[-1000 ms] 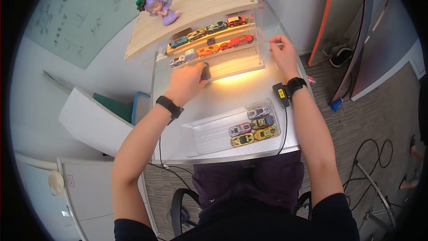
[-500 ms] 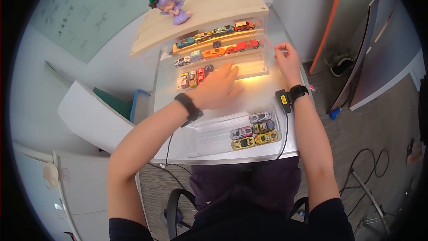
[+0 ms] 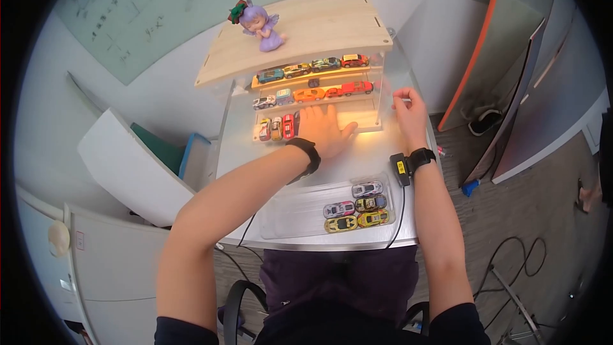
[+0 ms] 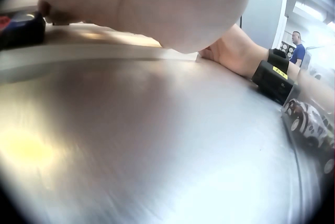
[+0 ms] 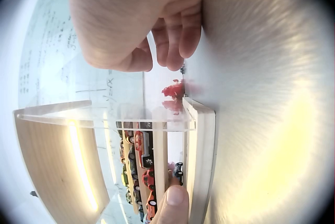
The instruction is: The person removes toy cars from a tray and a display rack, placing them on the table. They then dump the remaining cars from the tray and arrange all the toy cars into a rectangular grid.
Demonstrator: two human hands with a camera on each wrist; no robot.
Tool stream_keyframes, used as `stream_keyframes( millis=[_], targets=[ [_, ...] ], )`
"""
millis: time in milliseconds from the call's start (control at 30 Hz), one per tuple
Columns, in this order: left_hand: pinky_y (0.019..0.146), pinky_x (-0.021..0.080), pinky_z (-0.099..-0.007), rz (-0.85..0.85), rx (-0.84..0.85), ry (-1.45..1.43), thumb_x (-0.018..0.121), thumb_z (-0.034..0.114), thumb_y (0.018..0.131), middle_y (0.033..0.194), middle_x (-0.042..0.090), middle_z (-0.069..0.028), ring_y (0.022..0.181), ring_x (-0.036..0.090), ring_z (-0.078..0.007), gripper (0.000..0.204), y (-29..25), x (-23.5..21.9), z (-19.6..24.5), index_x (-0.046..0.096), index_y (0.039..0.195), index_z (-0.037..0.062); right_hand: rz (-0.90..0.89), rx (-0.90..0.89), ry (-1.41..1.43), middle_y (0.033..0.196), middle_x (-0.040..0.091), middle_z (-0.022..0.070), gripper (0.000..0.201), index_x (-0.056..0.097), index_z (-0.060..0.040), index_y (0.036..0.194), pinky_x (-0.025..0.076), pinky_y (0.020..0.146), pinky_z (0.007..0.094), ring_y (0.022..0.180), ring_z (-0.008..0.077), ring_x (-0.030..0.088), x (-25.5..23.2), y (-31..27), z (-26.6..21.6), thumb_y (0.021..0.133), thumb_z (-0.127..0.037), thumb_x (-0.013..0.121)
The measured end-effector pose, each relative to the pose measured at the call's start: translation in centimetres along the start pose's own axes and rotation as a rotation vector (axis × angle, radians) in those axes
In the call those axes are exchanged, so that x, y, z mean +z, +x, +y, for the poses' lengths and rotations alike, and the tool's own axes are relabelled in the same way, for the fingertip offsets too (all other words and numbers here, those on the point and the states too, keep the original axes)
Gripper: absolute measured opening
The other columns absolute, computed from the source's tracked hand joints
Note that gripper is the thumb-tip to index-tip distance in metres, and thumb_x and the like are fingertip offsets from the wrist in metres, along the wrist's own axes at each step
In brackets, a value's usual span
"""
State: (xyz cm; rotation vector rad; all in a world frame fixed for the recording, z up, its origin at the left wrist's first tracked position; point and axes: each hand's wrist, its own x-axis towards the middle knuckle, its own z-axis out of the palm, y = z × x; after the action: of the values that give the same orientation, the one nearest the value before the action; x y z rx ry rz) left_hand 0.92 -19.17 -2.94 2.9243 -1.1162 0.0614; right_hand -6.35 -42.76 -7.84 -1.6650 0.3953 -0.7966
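Observation:
My left hand [image 3: 324,133], fingers straight and spread, reaches over the bottom shelf [image 3: 357,120] of a lit wooden display case. Its fingertips are right beside a dark blue toy car [image 4: 25,29], mostly hidden by the hand in the head view. Left of that car stand a red toy car [image 3: 288,126] and two more cars in a row. My right hand [image 3: 410,115] stays beside the case's clear right side, fingers loosely bent, nothing in them. In the right wrist view, a left-hand finger [image 5: 174,205] is close to the dark car [image 5: 179,171].
Toy cars line the upper shelf [image 3: 287,80] and middle shelf. A purple fairy figurine [image 3: 262,25] sits on the case's top board [image 3: 332,19]. Near the table's front edge, a clear plastic tray [image 3: 287,214] holds several toy cars [image 3: 367,189]. Cables run from the wrist cameras.
My left hand has let go of the dark toy car, spread its fingers and shifted right along the bottom shelf. The right hand remains beside the case. The head view has tilted upward.

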Motion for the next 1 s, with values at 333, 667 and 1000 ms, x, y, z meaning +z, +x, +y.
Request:
stream_keyframes(
  millis=[333,667,1000],
  targets=[
    [0.111,0.039,-0.0567,0.083,-0.048,-0.019,0.039,0.072,0.109,0.121,0.068,-0.0361,0.12,0.063,-0.0487,0.087,1.0,1.8,-0.1,0.065,0.131,-0.0074,-0.006,0.022,0.041,0.098,0.074,0.0037,0.01,0.072,-0.0043,0.108,0.053,0.071,0.0293,0.081,0.0133,0.073,0.1,-0.1,0.5,0.101,-0.009,0.067],
    [0.109,0.04,-0.0562,0.042,-0.103,-0.048,0.032,0.076,0.108,0.119,0.071,-0.0351,0.116,0.065,-0.0481,0.093,2.0,1.9,-0.3,0.07,0.125,-0.0073,-0.014,0.025,0.04,0.099,0.073,0.0025,0.008,0.071,-0.0041,0.107,0.053,0.073,0.0289,0.08,0.0131,0.072,0.2,0.1,0.2,0.101,-0.007,0.067],
    [0.108,0.041,-0.0555,-0.012,-0.141,-0.079,0.03,0.078,0.107,0.125,0.074,-0.032,0.123,0.067,-0.0429,0.096,3.1,1.8,0.2,0.074,0.129,-0.0044,-0.023,0.03,0.056,0.099,0.072,0.0014,0.007,0.071,-0.0053,0.108,0.053,0.072,0.028,0.081,0.0122,0.071,0.1,0.0,0.2,0.103,-0.007,0.067]
  ],
)
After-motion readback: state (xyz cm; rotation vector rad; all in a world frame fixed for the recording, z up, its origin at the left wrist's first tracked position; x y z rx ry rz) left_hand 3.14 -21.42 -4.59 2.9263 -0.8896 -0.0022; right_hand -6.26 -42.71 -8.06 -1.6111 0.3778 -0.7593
